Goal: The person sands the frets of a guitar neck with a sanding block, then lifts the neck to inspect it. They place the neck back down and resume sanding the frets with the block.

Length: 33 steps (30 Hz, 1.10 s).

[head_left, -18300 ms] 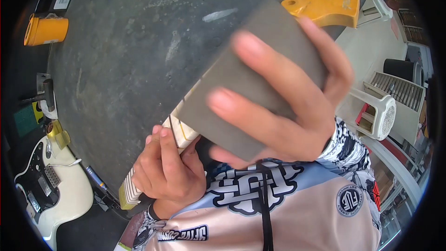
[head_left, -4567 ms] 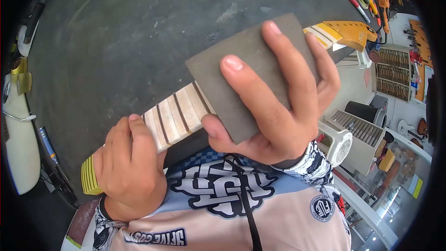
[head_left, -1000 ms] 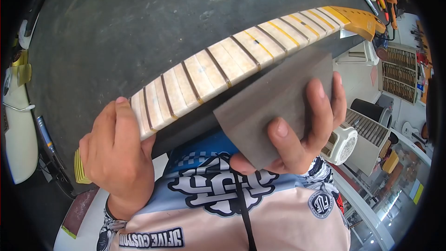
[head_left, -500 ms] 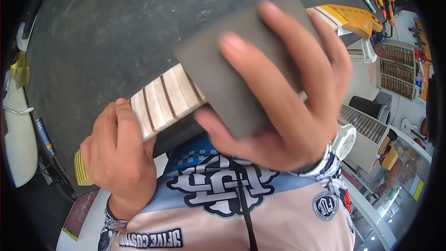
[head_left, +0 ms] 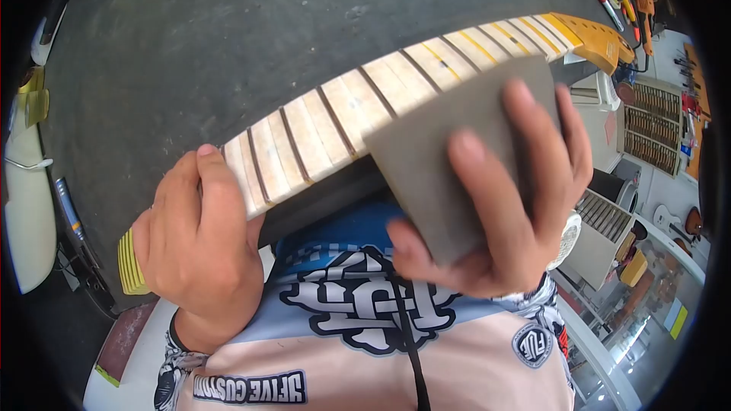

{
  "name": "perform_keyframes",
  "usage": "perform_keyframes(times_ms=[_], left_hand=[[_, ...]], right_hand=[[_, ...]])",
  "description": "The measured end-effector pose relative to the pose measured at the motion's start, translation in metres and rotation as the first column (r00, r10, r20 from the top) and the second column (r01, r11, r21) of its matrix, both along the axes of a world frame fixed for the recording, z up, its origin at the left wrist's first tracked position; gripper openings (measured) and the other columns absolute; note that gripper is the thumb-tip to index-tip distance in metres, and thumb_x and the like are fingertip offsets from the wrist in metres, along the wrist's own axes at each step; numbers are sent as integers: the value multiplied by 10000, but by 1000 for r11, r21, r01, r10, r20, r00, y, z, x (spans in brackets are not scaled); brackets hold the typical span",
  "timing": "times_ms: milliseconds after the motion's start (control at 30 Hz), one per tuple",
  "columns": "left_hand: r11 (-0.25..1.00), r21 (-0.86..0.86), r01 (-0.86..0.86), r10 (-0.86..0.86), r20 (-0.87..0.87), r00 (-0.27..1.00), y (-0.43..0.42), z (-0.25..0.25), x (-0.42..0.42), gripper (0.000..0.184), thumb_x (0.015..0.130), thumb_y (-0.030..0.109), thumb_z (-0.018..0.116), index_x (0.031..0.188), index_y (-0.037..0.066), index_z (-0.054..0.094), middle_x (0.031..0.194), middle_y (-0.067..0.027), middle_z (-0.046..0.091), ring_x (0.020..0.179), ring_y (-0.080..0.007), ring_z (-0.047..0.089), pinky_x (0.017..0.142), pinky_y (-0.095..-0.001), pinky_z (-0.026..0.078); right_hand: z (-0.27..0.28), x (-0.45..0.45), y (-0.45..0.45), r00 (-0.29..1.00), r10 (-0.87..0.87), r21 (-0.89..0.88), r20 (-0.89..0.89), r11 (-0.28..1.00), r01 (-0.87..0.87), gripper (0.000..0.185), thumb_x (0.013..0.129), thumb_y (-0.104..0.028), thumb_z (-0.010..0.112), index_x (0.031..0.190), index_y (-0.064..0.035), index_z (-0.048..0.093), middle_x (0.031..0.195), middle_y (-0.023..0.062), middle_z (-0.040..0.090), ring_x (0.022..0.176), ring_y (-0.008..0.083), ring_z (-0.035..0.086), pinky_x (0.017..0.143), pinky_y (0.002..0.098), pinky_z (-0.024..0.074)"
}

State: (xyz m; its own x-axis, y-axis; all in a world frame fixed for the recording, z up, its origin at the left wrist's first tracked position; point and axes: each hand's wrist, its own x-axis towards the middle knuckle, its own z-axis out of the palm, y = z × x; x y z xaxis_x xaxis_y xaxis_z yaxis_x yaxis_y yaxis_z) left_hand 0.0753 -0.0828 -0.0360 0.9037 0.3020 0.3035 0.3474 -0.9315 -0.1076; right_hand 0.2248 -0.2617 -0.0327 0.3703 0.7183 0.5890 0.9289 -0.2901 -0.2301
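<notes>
A guitar neck [head_left: 381, 99] runs diagonally over the dark worktop, its pale fretboard crossed by dark frets, with yellow strips showing toward the amber headstock [head_left: 598, 39]. My left hand [head_left: 202, 236] is closed around the near end of the neck. In my right hand [head_left: 518, 213] is a flat grey sanding pad [head_left: 426, 183], thumb at the lower edge and fingers spread over its face. The pad overlaps the lower edge of the neck; whether it touches the frets I cannot tell. Its underside is hidden.
Markers [head_left: 605, 4] and an orange-handled tool [head_left: 646, 4] lie at the top right. A blue pen [head_left: 68, 209], a long white piece [head_left: 34, 232] and a yellow ridged block [head_left: 132, 262] are at left. Racks [head_left: 651, 114] stand beyond the right edge.
My right hand has moved the grey pad down and to the right, off the middle of the fretboard, uncovering more frets. My left hand keeps its grip on the neck.
</notes>
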Motion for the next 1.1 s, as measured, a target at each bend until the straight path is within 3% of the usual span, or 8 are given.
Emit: perform_keyframes(times_ms=[167, 367, 567, 667, 833, 900, 1000, 1100], left_hand=[[1000, -10, -4, 4, 3, 1000, -1, 1, 1, 402, 863, 337, 689, 1091, 6, 675, 966, -122, 700, 826, -272, 692, 666, -350, 456], [1000, -12, -16, 16, 7, 1000, -1, -1, -1, 414, 865, 354, 687, 1100, 14, 672, 976, -115, 702, 828, -267, 689, 672, -350, 455], [1000, 2, 5, -5, 15, 1000, 0, 0, -1, 417, 869, 358, 687, 1102, 12, 678, 975, -115, 702, 824, -267, 689, 673, -351, 457], [1000, -7, -3, 4, 26, 1000, 0, -1, 1, 419, 859, 352, 696, 1102, 12, 677, 973, -114, 702, 825, -268, 689, 676, -354, 459], [1000, -16, 0, 0, 11, 1000, 0, 1, 1, 417, 845, 336, 712, 1103, 10, 677, 975, -116, 702, 825, -270, 690, 675, -355, 460], [1000, -31, -3, 2, -15, 1000, 1, 2, 0, 421, 843, 334, 716, 1110, 11, 676, 979, -117, 702, 828, -271, 691, 676, -355, 460], [1000, -21, -1, 2, 17, 1000, -1, 0, 0, 427, 824, 320, 730, 1116, 14, 675, 990, -118, 704, 835, -273, 690, 685, -358, 460], [999, -51, -12, 13, 2, 1000, 0, 2, 0, 424, 812, 312, 737, 1110, 15, 679, 990, -120, 703, 834, -276, 689, 689, -361, 462]], right_hand=[[8, 20, 37, 997, -35, -90, 75, 995, 42, 595, 638, -355, 846, 1145, -61, 743, 1124, 165, 715, 1128, 348, 656, 1037, 532, 432], [-2, 3, -1, 1000, 0, -15, 12, 1000, 0, 595, 737, -464, 799, 1176, -75, 707, 1188, 245, 676, 1138, 375, 645, 1049, 544, 431], [-8, 49, 18, 898, 147, -141, 415, 985, -96, 540, 739, -441, 804, 1137, -84, 735, 1116, 162, 719, 1129, 359, 654, 1038, 545, 435], [-4, -2, 3, 998, -47, 54, -31, 997, 48, 539, 738, -444, 805, 1136, -88, 732, 1102, 155, 722, 1124, 370, 657, 1037, 547, 431], [-8, 18, 20, 995, -7, 7, 99, 1000, 6, 536, 726, -433, 809, 1122, -79, 738, 1112, 102, 731, 1132, 360, 653, 1028, 540, 438], [-3, 17, 31, 993, -28, -13, 116, 999, 30, 537, 712, -423, 815, 1111, -71, 744, 1112, 106, 732, 1135, 357, 652, 1023, 533, 444], [-6, 8, -1, 998, -34, -7, 45, 999, 34, 555, 800, -505, 740, 1172, -97, 693, 1188, 255, 665, 1129, 396, 639, 1018, 590, 438], [-3, -17, -37, 995, -92, -55, 31, 994, 94, 602, 906, -623, 585, 1243, -125, 606, 1224, 312, 611, 1130, 437, 623, 1013, 673, 410]])
